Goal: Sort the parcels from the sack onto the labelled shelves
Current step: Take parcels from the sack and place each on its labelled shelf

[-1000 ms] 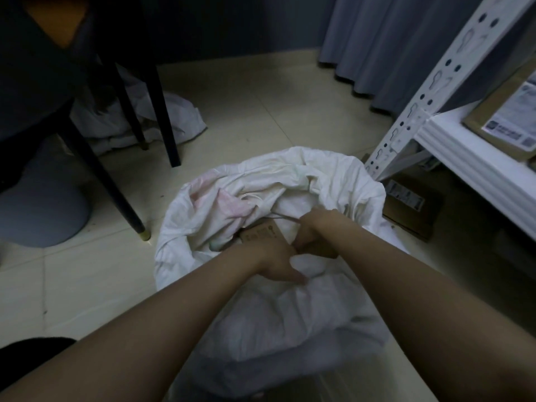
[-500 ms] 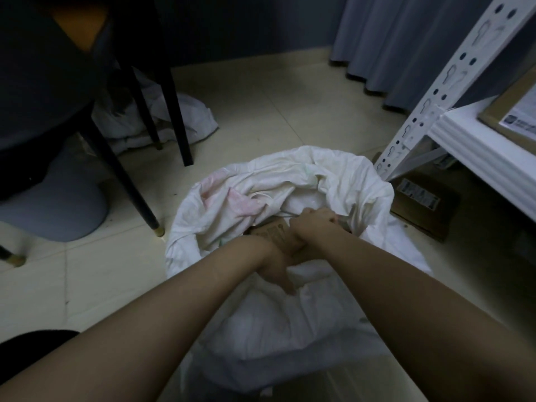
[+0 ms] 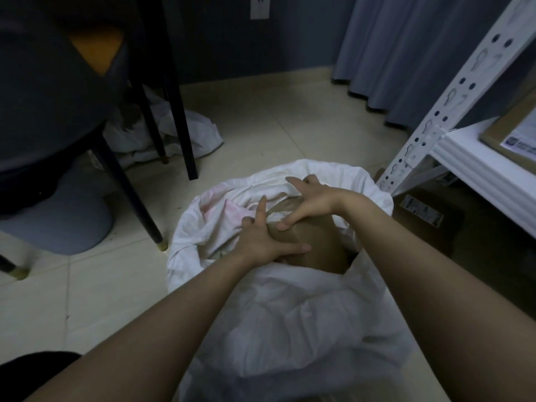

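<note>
1. Dim room. Pale tiled floor [image 3: 261,134], dark wall, grey curtain [image 3: 406,53] beyond the sack and to its right.
2. White sack [image 3: 290,314] stands open on the floor, centre of view. A brown cardboard parcel [image 3: 316,239] sits in the sack's mouth, partly above the cloth.
3. Left hand [image 3: 261,242] lies against the parcel's left corner: fingers spread, forefinger raised clear, thumb straight across the near face.
4. Right hand [image 3: 310,198] spans the parcel's top: thumb pad pressed on the cardboard, fingers spread onto the sack's far fold. I cannot tell if they reach the box beneath.
5. Step in hand, as I judge it: freeing a parcel from the sack. It is not yet lifted clear.
6. The next move calls for a firm hold on two opposite sides, a lift straight out of the cloth, and then a read of the label to choose a shelf.
7. Counts:
   - Two hands.
   - One sack.
   - Three brown parcels: one in the sack, one labelled parcel on the shelf [image 3: 513,132], and one box on the floor [image 3: 429,224] right of the sack.
   - One white shelf rack [image 3: 452,100] right of the sack.
   - One crumpled white cloth [image 3: 185,137] beyond the sack to its left, under a dark chair [image 3: 58,97].
</note>
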